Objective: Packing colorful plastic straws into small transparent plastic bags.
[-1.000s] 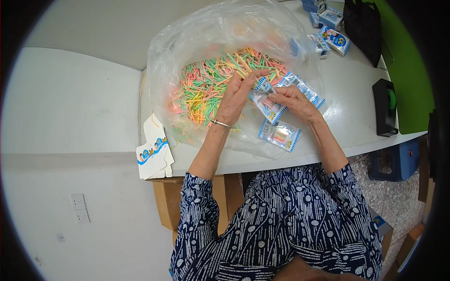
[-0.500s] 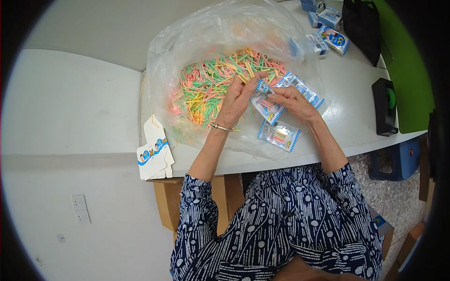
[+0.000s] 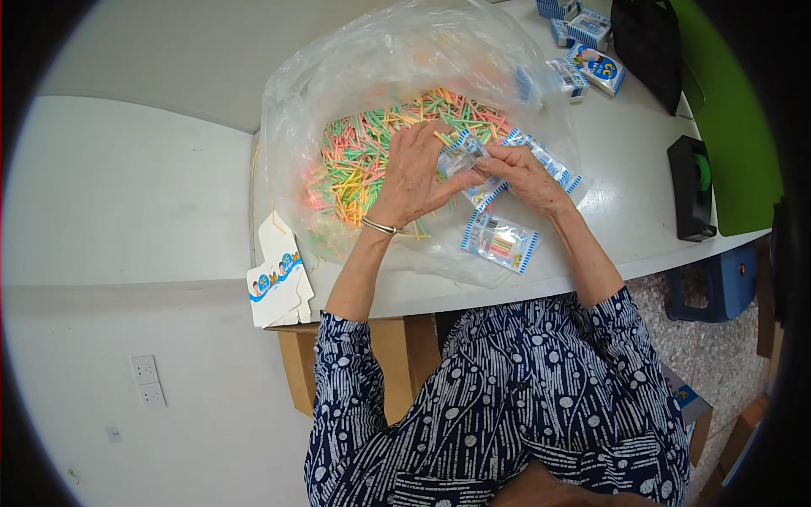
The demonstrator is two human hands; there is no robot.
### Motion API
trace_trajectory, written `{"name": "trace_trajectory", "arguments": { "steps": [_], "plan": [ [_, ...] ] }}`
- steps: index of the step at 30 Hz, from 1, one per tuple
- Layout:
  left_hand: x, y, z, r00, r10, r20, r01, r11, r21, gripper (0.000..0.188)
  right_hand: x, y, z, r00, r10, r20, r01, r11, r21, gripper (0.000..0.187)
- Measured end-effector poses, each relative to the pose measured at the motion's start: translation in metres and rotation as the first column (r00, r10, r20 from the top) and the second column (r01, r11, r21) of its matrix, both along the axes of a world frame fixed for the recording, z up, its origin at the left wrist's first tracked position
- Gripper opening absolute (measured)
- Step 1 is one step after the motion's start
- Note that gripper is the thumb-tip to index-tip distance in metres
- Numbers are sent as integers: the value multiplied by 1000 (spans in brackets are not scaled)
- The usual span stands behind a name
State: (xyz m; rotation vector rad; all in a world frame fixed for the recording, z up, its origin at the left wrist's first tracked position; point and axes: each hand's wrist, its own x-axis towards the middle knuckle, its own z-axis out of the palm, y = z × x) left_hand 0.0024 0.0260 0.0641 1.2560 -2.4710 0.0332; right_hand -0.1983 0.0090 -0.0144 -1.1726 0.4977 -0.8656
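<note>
My right hand pinches a small clear plastic packet with blue-striped edges. My left hand is at the packet's left side, its thumb stretched across toward the right fingers. Its other fingers curl at the packet's upper end, where yellow sticks show at the fingertips; their grip is partly hidden. Below the hands lies a similar packet with coloured sticks inside. Another packet lies partly behind my right hand. Beyond my left hand, a big clear plastic bag holds a heap of pink, green and yellow sticks.
Several blue-and-white packs lie at the far right beside a black bag. A black tape dispenser stands near the right edge. White printed cards lie at the table's left corner. A blue stool is below right.
My left hand has shifted slightly left, its thumb spreading away from its fingers. The held packet has moved a little up and left. My right hand keeps its pinch.
</note>
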Motion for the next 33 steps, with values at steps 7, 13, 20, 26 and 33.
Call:
{"name": "trace_trajectory", "arguments": {
  "steps": [7, 13, 20, 26, 33],
  "plan": [
    [-8, 1, 9, 924, 139, -355, 11, 921, 389, 59, 0, 1, 3, 998, -36, 52, 33, 998, 59, 22],
    [-12, -2, 5, 926, 130, -353, -11, 947, 320, 50, 6, 4, 12, 988, -91, 126, 79, 992, 98, 21],
    [-13, -5, -1, 731, 184, -657, 178, 878, 445, 41, 2, 3, 1, 992, -11, -127, 12, 1000, 7, 29],
    [-12, -2, 10, 896, 268, -354, 31, 757, 652, 39, 2, -1, 0, 992, -26, -122, 25, 1000, -3, 26],
    [-16, -7, 1, 637, 297, -712, 241, 800, 549, 29, 3, -1, -5, 989, -13, -147, 17, 1000, 25, 25]
  ]
}}
